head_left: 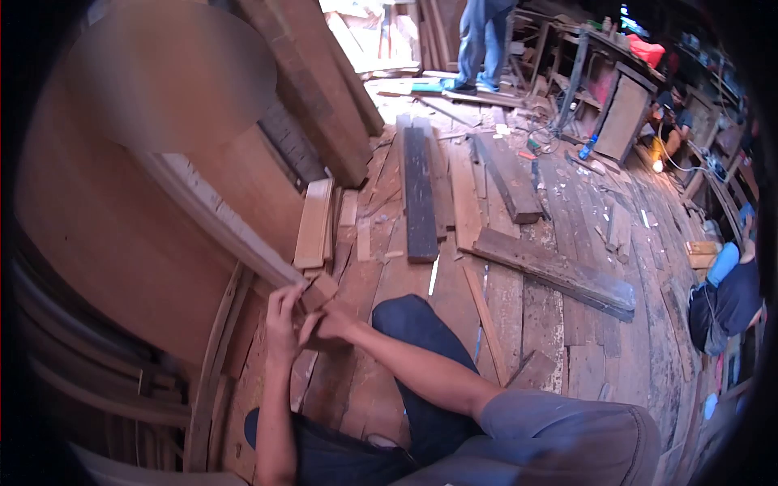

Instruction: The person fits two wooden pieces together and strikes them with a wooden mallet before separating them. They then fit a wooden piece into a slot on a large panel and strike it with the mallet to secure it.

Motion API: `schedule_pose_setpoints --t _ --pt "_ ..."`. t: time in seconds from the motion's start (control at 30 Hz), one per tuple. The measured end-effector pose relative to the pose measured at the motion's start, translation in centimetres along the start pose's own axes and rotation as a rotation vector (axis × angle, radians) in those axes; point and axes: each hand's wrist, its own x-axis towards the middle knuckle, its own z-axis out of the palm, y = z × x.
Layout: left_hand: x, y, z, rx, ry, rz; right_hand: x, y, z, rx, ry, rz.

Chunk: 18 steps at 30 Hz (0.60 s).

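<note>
My left hand (283,322) has its fingers bent against the near side of a small wooden block (323,288), close to the lower end of a long pale wooden strip (235,231). From the right, my right hand (331,322) closes on the lower part of the same block. The two hands almost meet, and the fingers partly hide the block's underside. Just beyond it lies a stack of light, planed boards (314,223). My bent knee (413,320) is to the right of the hands.
Large panels (89,227) lean on the left. A dark beam (420,194) and a weathered beam (559,271) lie on the plank floor (535,332). A person in jeans (482,44) stands at the back. Another person (673,113) sits beside a lit lamp (657,165).
</note>
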Motion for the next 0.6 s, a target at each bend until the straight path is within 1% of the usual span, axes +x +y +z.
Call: schedule_pose_setpoints --t 0.03,0.1,0.17,0.2,0.23,0.3,0.33,0.43,0.53,0.6 --pt "0.3 0.1 -0.3 -0.036 -0.006 -0.04 0.0 -0.7 -0.1 0.137 0.08 -0.064" --pt "0.5 -0.2 -1.5 -0.011 -0.057 -0.156 -0.2 -1.2 -0.4 0.035 0.044 0.071" --pt "0.1 -1.7 -3.3 0.079 -0.174 -0.246 0.3 -0.9 -0.2 -0.163 0.07 0.0" --pt "-1.0 -3.1 -4.1 0.143 -0.238 -0.304 0.7 -1.7 -0.7 -0.088 0.045 0.115" --pt "-2.2 -4.4 -4.9 0.079 -0.364 -0.436 0.8 -2.5 -1.1 -0.02 0.026 0.232" --pt "-3.5 -6.5 -6.0 -0.072 -0.611 -0.668 1.1 -2.6 -1.4 -0.003 0.026 0.23" --pt "-4.5 -6.9 -6.1 -0.124 -0.602 -0.658 1.1 -2.7 -1.5 -0.002 0.037 0.23" --pt "-4.3 -7.5 -5.7 -0.157 -0.796 -0.779 1.3 -3.0 -1.7 -0.037 0.031 0.302" --pt "-3.8 -6.6 -5.2 -0.21 -0.639 -0.628 1.6 -2.8 -1.5 -0.034 0.161 0.238" --pt "-3.6 -6.3 -5.2 -0.159 -0.622 -0.632 1.8 -2.1 -1.5 -0.06 0.284 0.154"
